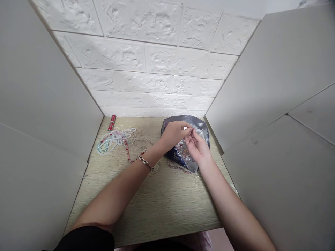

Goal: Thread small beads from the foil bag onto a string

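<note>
My left hand (176, 133) and my right hand (198, 145) meet fingertip to fingertip over an open bag (169, 153), dark blue outside and silvery inside. Both hands are closed in a pinch, the right palm turned up with its other fingers loosely curled. What lies between the fingertips is too small to make out. Loose mixed beads (182, 150), white, red and yellowish, fill the bag below them. A strand of pinkish beads (179, 168) lies along the bag's near edge, and thin clear thread (196, 180) trails beside it.
Left of the bag, a tangled heap of bead strands (116, 138), white, pale blue and red, spreads over the wooden tabletop (157, 205). Two red cylinders like batteries (112, 123) lie behind it. A white brick-patterned wall (157, 83) and grey side panels (277, 174) close in the table.
</note>
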A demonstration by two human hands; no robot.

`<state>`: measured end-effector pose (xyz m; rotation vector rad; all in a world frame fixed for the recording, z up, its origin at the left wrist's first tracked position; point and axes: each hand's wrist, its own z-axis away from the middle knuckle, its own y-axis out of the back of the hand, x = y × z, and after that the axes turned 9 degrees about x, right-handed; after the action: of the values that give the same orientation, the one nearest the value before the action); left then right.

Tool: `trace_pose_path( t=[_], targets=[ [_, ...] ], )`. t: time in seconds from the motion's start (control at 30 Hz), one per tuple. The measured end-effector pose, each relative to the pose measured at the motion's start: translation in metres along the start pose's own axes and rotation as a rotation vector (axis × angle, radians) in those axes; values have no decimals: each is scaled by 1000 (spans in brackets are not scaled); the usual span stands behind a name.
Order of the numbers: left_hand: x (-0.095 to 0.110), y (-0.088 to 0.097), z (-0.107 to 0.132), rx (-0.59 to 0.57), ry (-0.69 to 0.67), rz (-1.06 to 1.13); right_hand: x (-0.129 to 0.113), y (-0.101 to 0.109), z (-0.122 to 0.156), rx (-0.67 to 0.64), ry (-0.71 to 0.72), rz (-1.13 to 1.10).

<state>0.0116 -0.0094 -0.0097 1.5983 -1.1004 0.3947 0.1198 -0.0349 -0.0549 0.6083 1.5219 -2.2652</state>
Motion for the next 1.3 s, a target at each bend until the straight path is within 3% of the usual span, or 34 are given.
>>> trace_pose_path(
  t=[0.93,1.17,1.3],
  targets=[
    [1,-5,-1,20,175,244,-1,-1,0,38,29,25],
    [3,1,-2,-51,302,341,1,4,-1,-78,118,129],
    [3,3,-3,-63,355,367,2,4,0,-72,203,205]
  ],
)
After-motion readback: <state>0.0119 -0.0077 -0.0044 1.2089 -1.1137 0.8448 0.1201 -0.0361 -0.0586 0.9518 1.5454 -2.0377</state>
